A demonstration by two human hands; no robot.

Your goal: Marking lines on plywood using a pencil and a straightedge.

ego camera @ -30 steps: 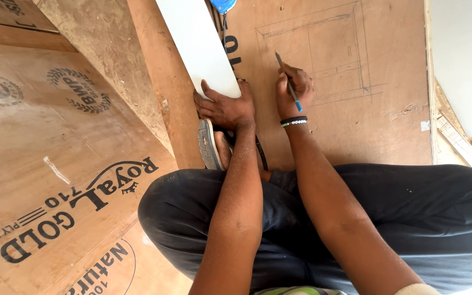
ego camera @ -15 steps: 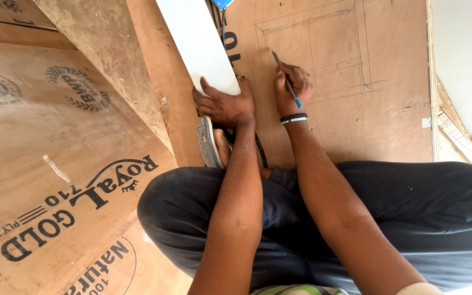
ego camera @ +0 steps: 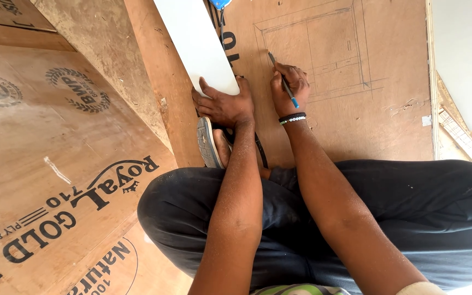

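Since half a second ago the view has barely shifted and both hands stay where they were; the pencil tip has crept slightly up the sheet, otherwise nothing has moved. The left hand (ego camera: 225,106) lies flat with fingers spread wide, palm pressing down on the near end of a long white straightedge board (ego camera: 195,43), which runs from the hand toward 11 o'clock and off the top of the frame. The right hand (ego camera: 289,87), just beside it at 3 o'clock, is closed in a writing grip around a blue-ended pencil (ego camera: 282,81), whose tip touches the plywood sheet (ego camera: 400,71) close to the edge of the white board. The two hands are near each other but not touching. A beaded black wristband (ego camera: 293,118) circles the right wrist. On the plywood, at 1 o'clock from the pencil, is a pencilled rectangle drawing (ego camera: 315,49) with inner lines. Below the left hand, at 6 o'clock, a foot in a grey sandal (ego camera: 210,143) rests on the sheet, and dark trousers (ego camera: 411,213) fill the lower frame; both forearms cross over them and hide part of the sheet. A bare wooden plank (ego camera: 162,93) runs alongside the white board at its 9 o'clock, and printed plywood sheets (ego camera: 45,180) lie further left.
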